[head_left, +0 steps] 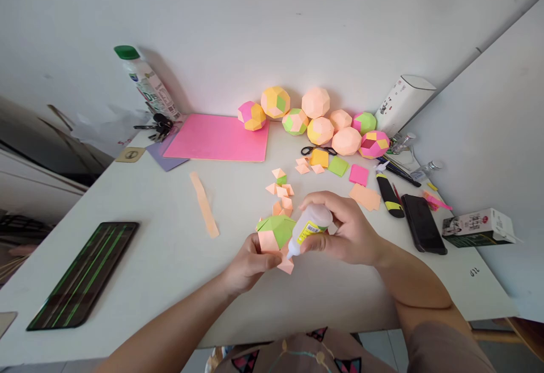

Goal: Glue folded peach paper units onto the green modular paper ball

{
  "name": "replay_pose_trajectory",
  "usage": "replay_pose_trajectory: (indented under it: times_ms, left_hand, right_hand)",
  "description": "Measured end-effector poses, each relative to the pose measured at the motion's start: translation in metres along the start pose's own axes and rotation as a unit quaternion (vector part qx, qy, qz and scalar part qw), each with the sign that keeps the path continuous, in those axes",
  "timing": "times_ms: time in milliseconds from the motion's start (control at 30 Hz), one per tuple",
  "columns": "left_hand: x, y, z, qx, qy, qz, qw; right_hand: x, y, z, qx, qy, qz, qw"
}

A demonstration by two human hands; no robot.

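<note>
Paper shell (276,231): green panels on top, peach ones below; held in the left hand (250,262) above the near middle of the worktop (161,282); a peach flap (286,267) hangs at its lower right
Left hand: closed in a pinch on the shell; fingers curled behind its left side, thumb laid along its lower edge
Right hand (344,228): closed round a glue bottle (312,225); fingers arched over the far side, thumb pressed along the near side
Glue bottle: pale, yellow label; tipped so that its nozzle (290,253) points down and to the left at the peach paper; whether the tip touches cannot be told
Loose pieces (282,191): small folded peach shapes scattered just beyond the shell; a green bit (281,180) lies among them
Paper squares (339,165): orange, green and pink, in a slanting row beyond the right hand; peach sheets (365,197) lie near the pink one; black-handled scissors (318,148) lie just behind the orange
Paper balls (321,130): nine, many-sided, peach, yellow, green and pink; clustered by the wall
Left side: pink board (219,138), peach strip (204,206), dark tablet (83,276); a green-capped bottle (148,81) stands at the back
Right side: black-and-yellow cutter (389,194) just beside a dark phone (423,223); drink carton (478,228) near the edge
</note>
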State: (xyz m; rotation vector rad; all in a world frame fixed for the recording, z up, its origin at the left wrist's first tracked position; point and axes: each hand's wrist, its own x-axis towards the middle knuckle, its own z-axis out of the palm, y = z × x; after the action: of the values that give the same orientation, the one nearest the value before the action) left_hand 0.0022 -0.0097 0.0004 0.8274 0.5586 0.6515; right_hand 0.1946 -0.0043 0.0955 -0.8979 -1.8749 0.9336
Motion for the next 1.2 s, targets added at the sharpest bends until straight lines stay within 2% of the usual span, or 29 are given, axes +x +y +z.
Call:
replay_pose_trajectory:
  times_ms: [133, 300, 700, 867, 967, 1200]
  left_hand:
    - [0.0, -0.001, -0.001, -0.005, 0.011, 0.006, 1.0]
    - [-0.001, -0.001, 0.0, -0.013, 0.019, 0.014, 1.0]
    - [-0.001, 0.0, -0.002, -0.008, 0.002, 0.018, 1.0]
    - [-0.001, 0.002, 0.0, 0.001, 0.006, 0.027, 1.0]
    - [-0.001, 0.005, 0.0, 0.004, 0.015, 0.049, 0.999]
    - [-0.003, 0.007, -0.002, -0.006, 0.03, 0.089, 0.996]
  right_hand:
    - [0.001, 0.0, 0.001, 0.007, 0.012, -0.003, 1.0]
    - [0.0, 0.001, -0.002, 0.003, -0.004, 0.015, 1.0]
    - [0.0, 0.003, -0.001, 0.003, 0.014, 0.02, 1.0]
    - [0.0, 0.001, -0.002, 0.05, 0.009, 0.069, 0.996]
    - [0.003, 0.005, -0.003, 0.145, 0.03, 0.146, 0.978]
    - [0.017, 0.036, -0.024, 0.352, 0.058, 0.257, 0.898]
